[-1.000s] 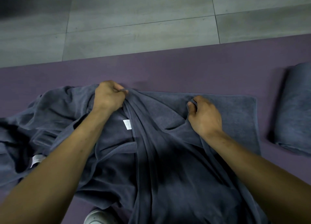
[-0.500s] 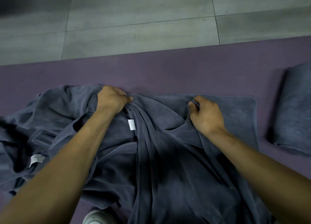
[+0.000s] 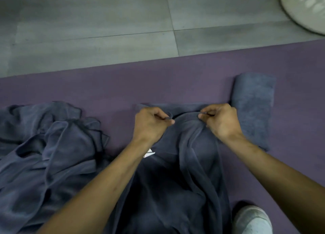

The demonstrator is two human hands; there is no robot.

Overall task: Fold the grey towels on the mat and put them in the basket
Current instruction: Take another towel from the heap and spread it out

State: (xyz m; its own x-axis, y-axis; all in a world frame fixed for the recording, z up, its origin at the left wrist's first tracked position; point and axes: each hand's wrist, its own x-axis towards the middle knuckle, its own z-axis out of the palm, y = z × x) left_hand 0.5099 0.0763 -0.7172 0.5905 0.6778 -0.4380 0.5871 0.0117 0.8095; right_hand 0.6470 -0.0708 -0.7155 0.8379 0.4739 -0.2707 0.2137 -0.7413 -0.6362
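both hands (image 3: 186,121) pinching grey towel (image 3: 184,163) edge, on mat (image 3: 123,86)

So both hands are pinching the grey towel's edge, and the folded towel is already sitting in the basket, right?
Not quite. The left hand and right hand do pinch the grey towel, but the head view shows the folded towel lying on the purple mat, apart from the basket.

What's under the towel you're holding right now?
The purple mat shows around the held towel; both hands pinch its far edge. Anything beneath its middle is covered.
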